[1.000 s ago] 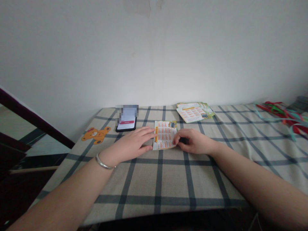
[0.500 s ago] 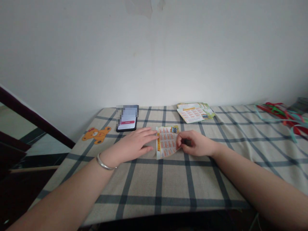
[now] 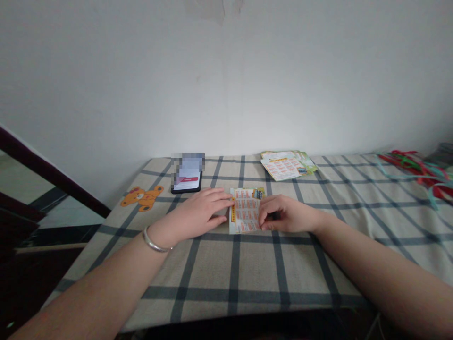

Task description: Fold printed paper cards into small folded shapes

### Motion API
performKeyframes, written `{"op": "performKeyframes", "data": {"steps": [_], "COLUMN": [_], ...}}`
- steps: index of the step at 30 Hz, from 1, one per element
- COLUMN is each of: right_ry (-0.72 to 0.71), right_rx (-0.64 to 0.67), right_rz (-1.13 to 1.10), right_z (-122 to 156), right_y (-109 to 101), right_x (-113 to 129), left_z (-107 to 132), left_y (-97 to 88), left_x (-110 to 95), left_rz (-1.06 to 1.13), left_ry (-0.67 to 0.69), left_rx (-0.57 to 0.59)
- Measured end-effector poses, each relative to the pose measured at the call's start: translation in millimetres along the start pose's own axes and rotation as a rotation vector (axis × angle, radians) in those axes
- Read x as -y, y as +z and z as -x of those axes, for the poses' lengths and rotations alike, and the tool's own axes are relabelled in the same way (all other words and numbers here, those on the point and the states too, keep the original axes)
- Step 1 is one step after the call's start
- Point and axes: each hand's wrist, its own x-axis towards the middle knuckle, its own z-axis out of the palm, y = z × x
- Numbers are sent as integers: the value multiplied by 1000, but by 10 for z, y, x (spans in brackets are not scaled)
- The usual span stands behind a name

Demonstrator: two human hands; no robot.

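Note:
A small printed leaflet (image 3: 246,210) with orange-and-white blocks, a yellow strip and a picture in one corner lies on the checked tablecloth between my hands. My left hand (image 3: 203,210), a silver bangle at its wrist, rests flat with the fingers stretched out, fingertips at the leaflet's left edge. Along the right edge, the fingers of my right hand (image 3: 283,212) are curled in towards the thumb, gripping the leaflet's margin; the fingertips partly cover it.
A phone (image 3: 187,182) with a lit screen lies behind my left hand, beside a flat orange bear cutout (image 3: 142,197). A stack of similar leaflets (image 3: 285,167) sits near the wall. Red, green and pale ribbons (image 3: 424,172) are heaped at the far right of the tablecloth (image 3: 258,264).
The leaflet's right side, raised and bent before, now lies flatter on the cloth. My right hand has lowered slightly with it. The left hand is nearly still.

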Motion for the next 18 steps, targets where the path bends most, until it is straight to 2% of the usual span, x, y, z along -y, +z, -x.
{"op": "performKeyframes", "data": {"steps": [5, 10, 15, 18], "right_ry": [37, 89, 166, 261], "right_rx": [79, 98, -76, -149], "right_rz": [-91, -108, -40, 1], "right_z": [29, 43, 10, -3], "right_y": [-49, -72, 23, 79], "right_x": [25, 5, -17, -34], "left_z": [9, 1, 0, 3], "left_y": [50, 86, 112, 125], "left_x": [-35, -12, 7, 16], "left_rz": [3, 20, 56, 112], "left_ry": [19, 23, 7, 10], "left_rx": [-27, -18, -26, -58]}}
